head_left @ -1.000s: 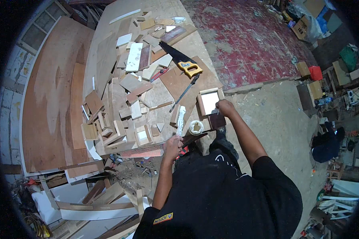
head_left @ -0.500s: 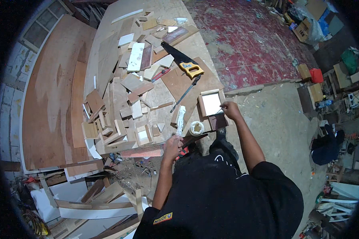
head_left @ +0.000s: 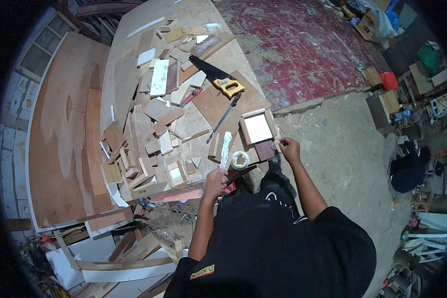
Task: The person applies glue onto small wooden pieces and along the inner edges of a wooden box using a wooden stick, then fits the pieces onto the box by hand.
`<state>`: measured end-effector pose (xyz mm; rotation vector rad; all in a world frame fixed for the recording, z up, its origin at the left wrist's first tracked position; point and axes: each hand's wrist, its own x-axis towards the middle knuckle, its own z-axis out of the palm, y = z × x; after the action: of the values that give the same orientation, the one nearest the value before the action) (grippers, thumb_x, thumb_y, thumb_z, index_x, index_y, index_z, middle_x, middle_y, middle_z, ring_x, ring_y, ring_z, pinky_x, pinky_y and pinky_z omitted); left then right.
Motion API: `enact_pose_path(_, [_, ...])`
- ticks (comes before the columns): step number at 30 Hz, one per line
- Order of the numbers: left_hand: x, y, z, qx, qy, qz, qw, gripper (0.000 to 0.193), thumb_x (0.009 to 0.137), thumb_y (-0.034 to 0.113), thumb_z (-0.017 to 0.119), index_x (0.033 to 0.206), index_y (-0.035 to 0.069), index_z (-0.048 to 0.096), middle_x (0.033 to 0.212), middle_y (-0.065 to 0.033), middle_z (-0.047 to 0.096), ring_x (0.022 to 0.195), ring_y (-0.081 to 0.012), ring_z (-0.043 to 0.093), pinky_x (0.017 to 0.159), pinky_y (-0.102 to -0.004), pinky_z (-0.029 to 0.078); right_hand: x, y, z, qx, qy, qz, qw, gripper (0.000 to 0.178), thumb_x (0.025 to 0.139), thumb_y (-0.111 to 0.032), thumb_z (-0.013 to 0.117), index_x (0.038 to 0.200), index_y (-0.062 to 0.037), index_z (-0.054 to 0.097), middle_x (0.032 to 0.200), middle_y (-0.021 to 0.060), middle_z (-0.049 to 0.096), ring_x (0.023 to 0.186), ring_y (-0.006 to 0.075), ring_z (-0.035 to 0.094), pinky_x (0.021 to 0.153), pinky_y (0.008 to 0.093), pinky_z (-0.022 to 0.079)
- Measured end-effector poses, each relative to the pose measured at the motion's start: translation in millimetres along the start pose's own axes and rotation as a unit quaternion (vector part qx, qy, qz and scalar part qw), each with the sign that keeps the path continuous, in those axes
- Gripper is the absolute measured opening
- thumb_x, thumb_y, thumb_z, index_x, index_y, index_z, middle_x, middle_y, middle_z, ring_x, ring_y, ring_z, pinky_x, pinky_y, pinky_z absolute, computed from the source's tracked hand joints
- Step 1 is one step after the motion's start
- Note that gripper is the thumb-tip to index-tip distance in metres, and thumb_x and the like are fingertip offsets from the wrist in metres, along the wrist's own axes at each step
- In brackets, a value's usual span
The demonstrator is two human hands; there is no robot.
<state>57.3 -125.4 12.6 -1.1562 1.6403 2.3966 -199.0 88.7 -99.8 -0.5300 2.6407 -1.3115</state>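
Observation:
My left hand (head_left: 215,185) is closed round the lower end of a stick (head_left: 225,149) coated in white paste, which points up over the bench edge. Just right of it stands an open round tub (head_left: 240,160) with white smears on its rim. My right hand (head_left: 289,150) is closed in a pinch beside a dark brown block (head_left: 266,150); a small pale piece shows at the fingertips, too small to name. Beyond that block lies a shallow wooden box frame (head_left: 244,130) with a white inside panel, apart from both hands.
A yellow-handled handsaw (head_left: 228,86), a thin dark file-like tool (head_left: 223,119) and red-handled pliers (head_left: 191,97) lie on the bench. Wood offcuts (head_left: 164,141) and small frames cover its left side. A large plywood sheet (head_left: 59,134) leans at far left.
My right hand has drawn back from the box frame's near right corner to beside the dark block. My left hand keeps its hold on the coated stick. The whole view has shifted slightly.

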Motion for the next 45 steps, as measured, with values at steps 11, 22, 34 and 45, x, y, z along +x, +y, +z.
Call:
enact_pose_path(11, [-8,-6,-4,-0.009,0.021,-0.011,1.0,0.021,0.093,0.025,0.043,0.088,0.007,0.052,0.058,0.0027,0.043,0.042,-0.0037,0.034,0.037,-0.0185,0.026,38,-39,0,-0.261,-0.12,-0.036,0.957,0.009,0.068,-0.01,0.061,0.07,-0.0029,0.066,0.076,0.0201,0.063,0.074,0.0351,0.063,0.07,0.0426,0.051])
enact_pose_path(22, [-22,-7,-13,-0.051,0.049,0.003,0.998,0.023,0.094,0.027,0.043,0.086,0.006,0.051,0.056,0.0038,0.041,0.041,-0.0035,0.035,0.037,-0.0193,0.026,70,-50,17,-0.301,-0.183,-0.083,0.932,0.012,0.071,-0.006,0.056,0.074,-0.0025,0.066,0.083,0.0241,0.063,0.081,0.0388,0.063,0.072,0.0451,0.051])
enact_pose_path(34, [-26,-11,-19,-0.054,0.054,0.01,0.997,0.022,0.094,0.027,0.042,0.086,0.007,0.05,0.056,0.0042,0.04,0.041,-0.0033,0.034,0.036,-0.0195,0.025,59,-49,26,-0.256,-0.205,-0.129,0.936,0.011,0.069,-0.013,0.064,0.076,-0.007,0.068,0.076,0.0173,0.064,0.073,0.0344,0.063,0.069,0.0407,0.051])
enact_pose_path(45, [-29,-13,-21,-0.034,0.061,0.007,0.998,0.022,0.094,0.027,0.042,0.086,0.008,0.05,0.056,0.0041,0.04,0.04,-0.0033,0.034,0.036,-0.0194,0.026,45,-73,35,-0.233,-0.219,-0.155,0.935,0.013,0.07,-0.017,0.064,0.079,-0.0082,0.068,0.076,0.0172,0.063,0.071,0.0332,0.063,0.067,0.0404,0.051])
